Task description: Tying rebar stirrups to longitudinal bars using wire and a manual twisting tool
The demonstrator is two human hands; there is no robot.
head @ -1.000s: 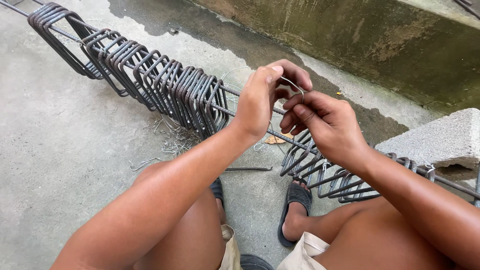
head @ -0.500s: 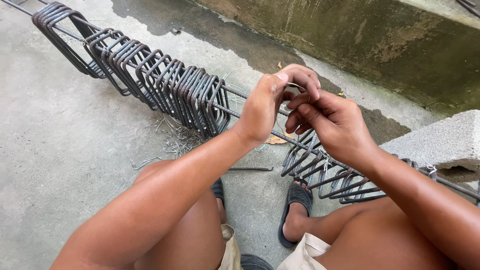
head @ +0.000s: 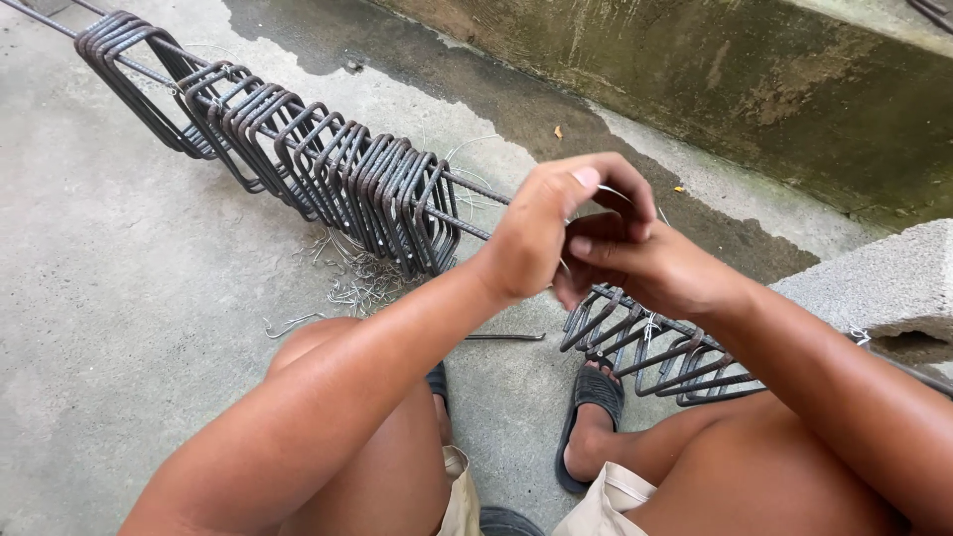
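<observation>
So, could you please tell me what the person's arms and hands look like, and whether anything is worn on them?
Both arms are bare, with no sleeves in view. The left hand and right hand wear no gloves, and no rings, watch or bands show. The fingernails are short.

Left hand (head: 536,233) covers right fingertips (head: 581,245) and whatever they pinch, perhaps thin wire. Rod (head: 467,184) hidden behind both hands. Stirrups (head: 655,352) below right hand (head: 645,273) partly masked by forearm. Block (head: 884,288) to right cut by frame edge.
</observation>
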